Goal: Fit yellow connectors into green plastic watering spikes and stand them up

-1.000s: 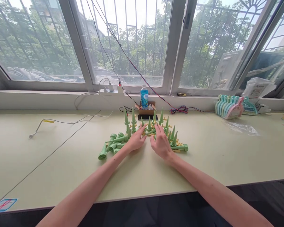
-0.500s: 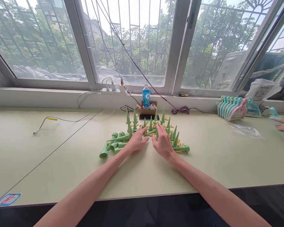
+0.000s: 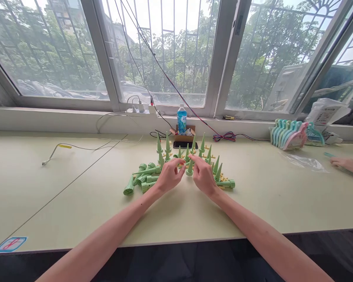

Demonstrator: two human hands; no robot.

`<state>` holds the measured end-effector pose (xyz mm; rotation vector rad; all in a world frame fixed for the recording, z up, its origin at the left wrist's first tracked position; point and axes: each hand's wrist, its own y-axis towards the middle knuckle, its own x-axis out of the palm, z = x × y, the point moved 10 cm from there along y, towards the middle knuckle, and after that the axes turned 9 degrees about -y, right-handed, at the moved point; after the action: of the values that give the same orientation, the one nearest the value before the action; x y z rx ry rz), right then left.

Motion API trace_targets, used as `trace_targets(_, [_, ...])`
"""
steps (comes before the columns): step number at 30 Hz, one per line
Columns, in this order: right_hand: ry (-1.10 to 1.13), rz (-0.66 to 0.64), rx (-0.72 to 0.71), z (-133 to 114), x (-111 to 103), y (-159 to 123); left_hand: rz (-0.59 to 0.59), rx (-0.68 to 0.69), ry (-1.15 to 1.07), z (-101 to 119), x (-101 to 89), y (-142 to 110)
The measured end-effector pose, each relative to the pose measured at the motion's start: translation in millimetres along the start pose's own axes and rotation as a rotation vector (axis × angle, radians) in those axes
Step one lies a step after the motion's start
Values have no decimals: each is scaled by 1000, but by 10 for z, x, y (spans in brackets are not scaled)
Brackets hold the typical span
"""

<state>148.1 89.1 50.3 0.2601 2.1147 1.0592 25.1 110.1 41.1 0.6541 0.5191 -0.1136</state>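
My left hand (image 3: 171, 174) is over the near edge of a cluster of green plastic plant-watering spikes. Its fingers are curled towards the thumb, and whatever they may hold is too small to make out. My right hand (image 3: 202, 173) faces it with the index finger stretched out and nothing visible in its grasp. Between the hands a green spike (image 3: 190, 169) stands upright, close to the right fingertips. Other spikes lie in a pile (image 3: 147, 174) left of my left hand. More upright spikes (image 3: 216, 166) and small yellow valve pieces (image 3: 224, 178) are beside my right hand.
Behind the spikes are a dark phone (image 3: 181, 145), a small cardboard box (image 3: 184, 138) and a bottle of blue liquid (image 3: 181, 120). Bundled cable (image 3: 225, 136) lies by the sill. At right are pastel hanger-shaped pieces (image 3: 288, 134), a clear bag (image 3: 307, 162) and another person's hand (image 3: 345, 163).
My left fingers have curled in, and my right hand has shifted slightly right. A spike now shows upright between them. At far right, the other person's hand has moved lower and left.
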Motion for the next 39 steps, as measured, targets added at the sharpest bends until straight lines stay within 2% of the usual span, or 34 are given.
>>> trace_targets(4, [42, -29, -28, -40, -2, -2, -86, -20, 6, -28, 125, -57])
trace_targets(11, [87, -121, -47, -107, 63, -29, -147, -47, 44, -57, 173, -73])
trace_targets(17, [94, -95, 72, -17, 26, -24, -111, -58, 74, -66, 114, -71])
trace_targets(21, [21, -69, 92, 90, 43, -27, -80, -87, 82, -107, 68, -74])
trace_targets(28, [-84, -212, 132, 207, 247, -96, -78, -126, 95, -112, 45, -89])
trace_targets(39, [-119, -318, 209, 263, 329, -150, -82, -134, 144, -129, 61, -114])
